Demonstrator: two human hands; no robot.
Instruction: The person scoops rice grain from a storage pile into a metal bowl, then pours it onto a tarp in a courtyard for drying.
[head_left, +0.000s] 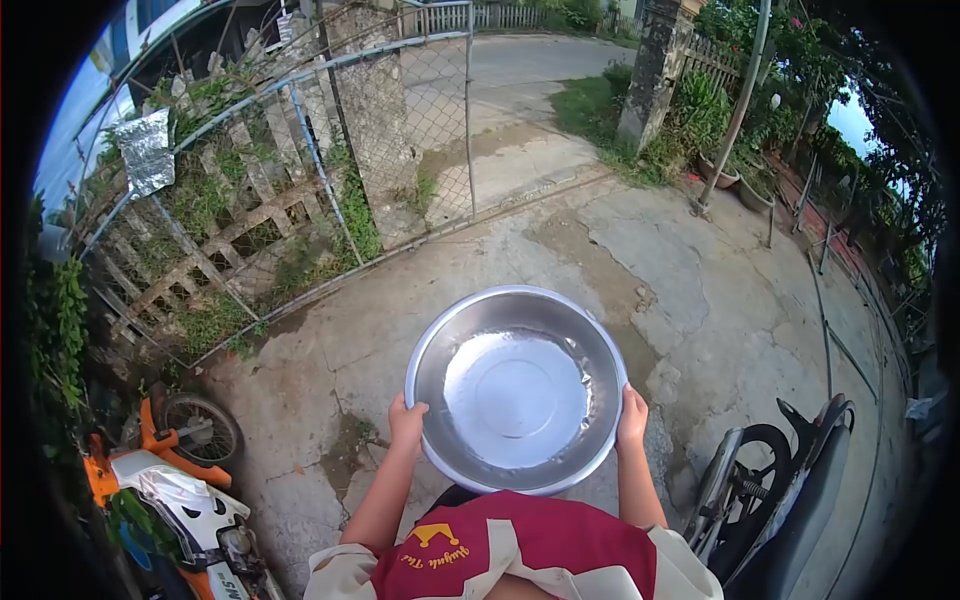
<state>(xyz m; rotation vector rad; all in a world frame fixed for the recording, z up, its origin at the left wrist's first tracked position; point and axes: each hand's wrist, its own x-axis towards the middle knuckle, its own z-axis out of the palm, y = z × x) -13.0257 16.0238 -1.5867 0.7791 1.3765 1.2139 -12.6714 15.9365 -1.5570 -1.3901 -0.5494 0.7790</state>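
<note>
A wide, round metal basin (pixel 515 390) is held level in front of the body, its inside facing up. A shiny patch with a faint ring shows on its bottom, and nothing solid lies in it. My left hand (pixel 406 421) grips the rim on the left side, thumb on the edge. On the opposite side my right hand (pixel 632 415) is closed on the rim. The fingers under the basin are hidden. Below it is the front of a maroon and cream shirt (pixel 470 545) with yellow print.
An orange and white motorbike (pixel 185 490) stands at the lower left, another motorbike (pixel 790 490) at the lower right. A wire-mesh gate (pixel 440 130) stands ahead on the left. Cracked concrete (pixel 690 270) lies around, with a pole (pixel 740 110) and potted plants (pixel 755 190) at the right.
</note>
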